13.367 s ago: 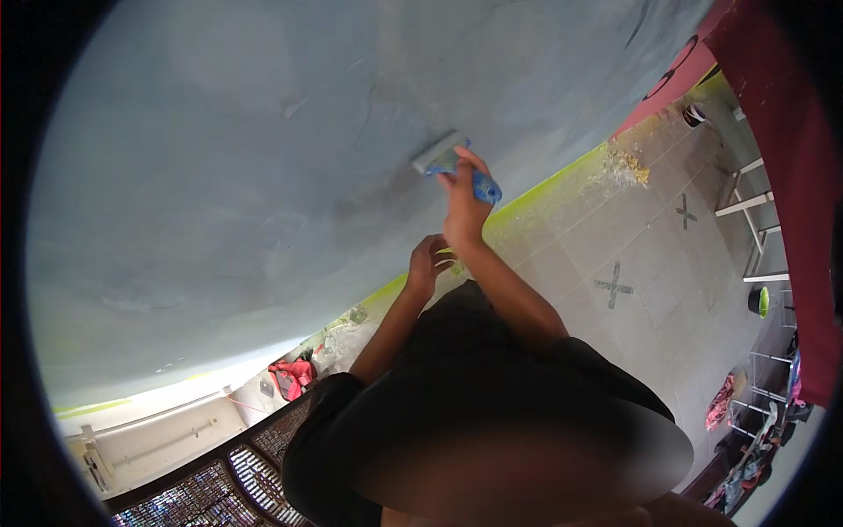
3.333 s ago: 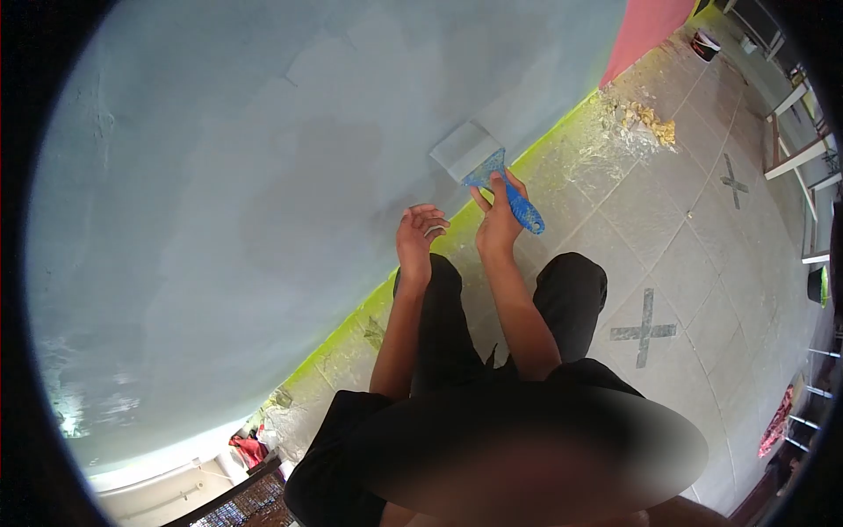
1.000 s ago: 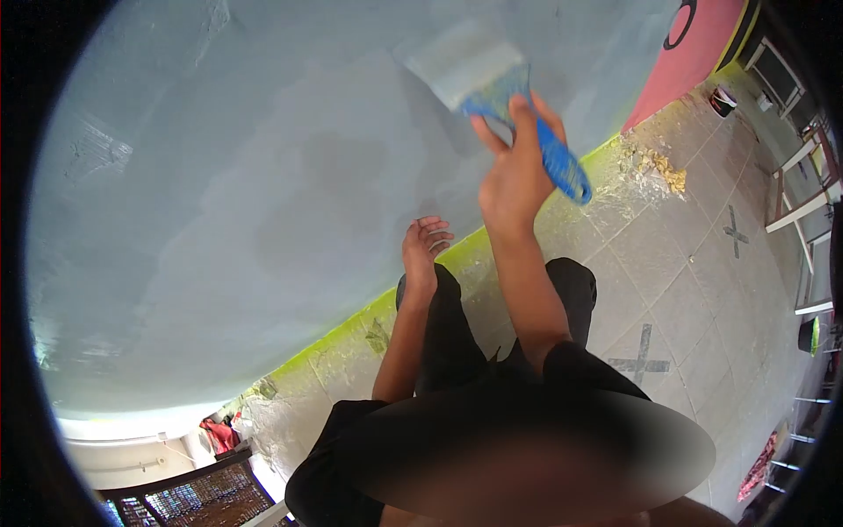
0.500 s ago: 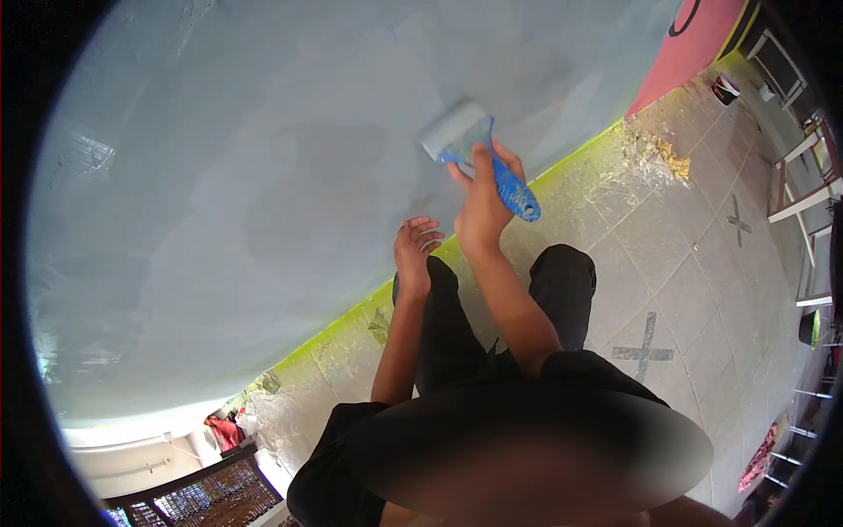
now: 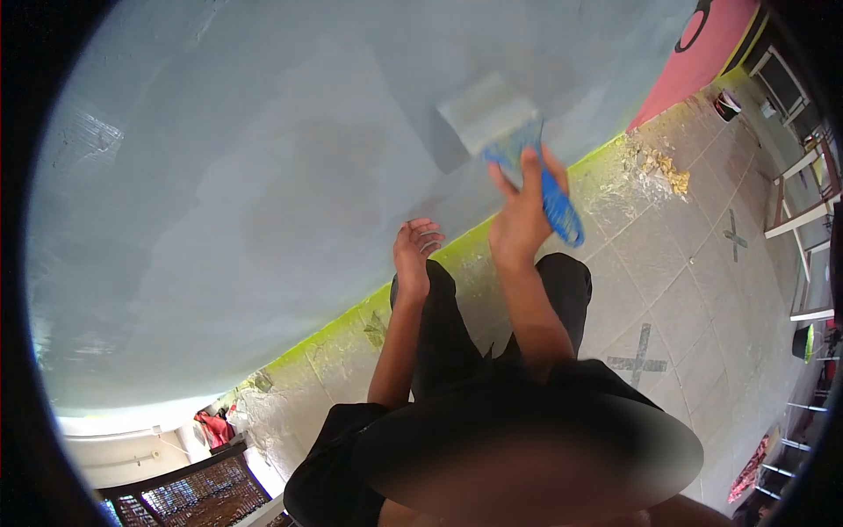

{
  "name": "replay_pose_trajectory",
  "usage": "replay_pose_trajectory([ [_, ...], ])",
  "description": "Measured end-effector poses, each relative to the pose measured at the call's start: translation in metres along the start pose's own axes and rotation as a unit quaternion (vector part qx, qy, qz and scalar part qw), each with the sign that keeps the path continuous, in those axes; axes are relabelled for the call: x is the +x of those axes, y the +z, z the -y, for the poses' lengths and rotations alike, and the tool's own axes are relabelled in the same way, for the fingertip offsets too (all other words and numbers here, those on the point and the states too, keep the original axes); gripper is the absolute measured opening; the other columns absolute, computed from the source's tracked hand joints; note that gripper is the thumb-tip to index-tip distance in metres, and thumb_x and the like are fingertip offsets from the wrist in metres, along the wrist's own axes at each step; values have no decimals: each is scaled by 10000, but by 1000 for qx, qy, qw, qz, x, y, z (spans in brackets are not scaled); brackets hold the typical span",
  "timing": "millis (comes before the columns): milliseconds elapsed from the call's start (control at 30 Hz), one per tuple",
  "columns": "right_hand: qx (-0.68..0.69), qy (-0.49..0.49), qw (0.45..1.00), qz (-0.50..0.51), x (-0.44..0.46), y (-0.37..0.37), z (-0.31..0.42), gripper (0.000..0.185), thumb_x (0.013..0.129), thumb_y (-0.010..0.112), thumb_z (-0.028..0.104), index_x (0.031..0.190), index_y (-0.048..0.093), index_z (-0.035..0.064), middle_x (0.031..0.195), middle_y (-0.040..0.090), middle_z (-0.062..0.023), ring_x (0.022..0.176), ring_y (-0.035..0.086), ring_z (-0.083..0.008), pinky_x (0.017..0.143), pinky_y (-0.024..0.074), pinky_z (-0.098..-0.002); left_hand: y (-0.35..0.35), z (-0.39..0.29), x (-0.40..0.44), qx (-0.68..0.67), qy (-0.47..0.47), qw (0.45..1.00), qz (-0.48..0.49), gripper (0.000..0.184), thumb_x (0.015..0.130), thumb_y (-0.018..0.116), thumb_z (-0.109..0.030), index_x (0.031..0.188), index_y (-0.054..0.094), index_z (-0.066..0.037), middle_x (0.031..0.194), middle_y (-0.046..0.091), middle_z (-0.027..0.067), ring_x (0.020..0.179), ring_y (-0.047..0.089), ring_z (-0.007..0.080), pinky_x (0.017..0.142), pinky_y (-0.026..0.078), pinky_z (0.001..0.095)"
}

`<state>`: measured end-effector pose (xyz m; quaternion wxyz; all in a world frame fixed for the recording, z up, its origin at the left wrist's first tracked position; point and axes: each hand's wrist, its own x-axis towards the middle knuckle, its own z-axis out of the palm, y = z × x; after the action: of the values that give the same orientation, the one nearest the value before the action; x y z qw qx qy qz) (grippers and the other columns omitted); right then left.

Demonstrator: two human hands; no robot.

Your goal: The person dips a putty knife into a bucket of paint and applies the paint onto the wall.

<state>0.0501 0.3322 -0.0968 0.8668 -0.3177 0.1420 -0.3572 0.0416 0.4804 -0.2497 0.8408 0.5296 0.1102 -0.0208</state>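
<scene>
A wide paintbrush (image 5: 551, 189) with a blue, paint-flecked handle is gripped in my right hand (image 5: 522, 224). Its pale bristles are up by the grey-blue wall (image 5: 290, 211), slightly blurred; whether they touch it I cannot tell. Darker, wet-looking patches show on the wall beside the bristles and further left. My left hand (image 5: 414, 253) holds nothing, its fingers apart and loosely curled, close to the wall above my left knee.
Yellow-green paint (image 5: 351, 318) edges the floor along the wall's foot. Paint flakes (image 5: 665, 171) litter the tiles at right. A small bucket (image 5: 726, 106) stands beyond them, near white-framed furniture (image 5: 803, 211). Tape crosses (image 5: 639, 357) mark the floor.
My right hand and the paintbrush have shifted to the right, and the bristles now sit further right and higher on the wall. My left hand has stayed almost still.
</scene>
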Motion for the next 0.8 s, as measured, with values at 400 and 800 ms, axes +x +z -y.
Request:
replay_pose_trajectory([
  [400,-46,103,994,13,-56,7,-53,238,894,625,103,1080,517,0,1122,555,-124,996,591,-194,772,604,-380,-35,19,-1,-14,2,997,-75,411,1014,308,-363,944,559,-46,887,611,79,792,604,190,706,443,310],
  [800,95,43,990,98,-50,72,22,338,897,629,135,1184,489,23,1106,569,-106,990,592,-183,756,606,-379,-5,-2,-8,-39,25,998,-48,389,1020,322,-339,856,540,-61,792,574,46,733,576,169,691,442,305],
])
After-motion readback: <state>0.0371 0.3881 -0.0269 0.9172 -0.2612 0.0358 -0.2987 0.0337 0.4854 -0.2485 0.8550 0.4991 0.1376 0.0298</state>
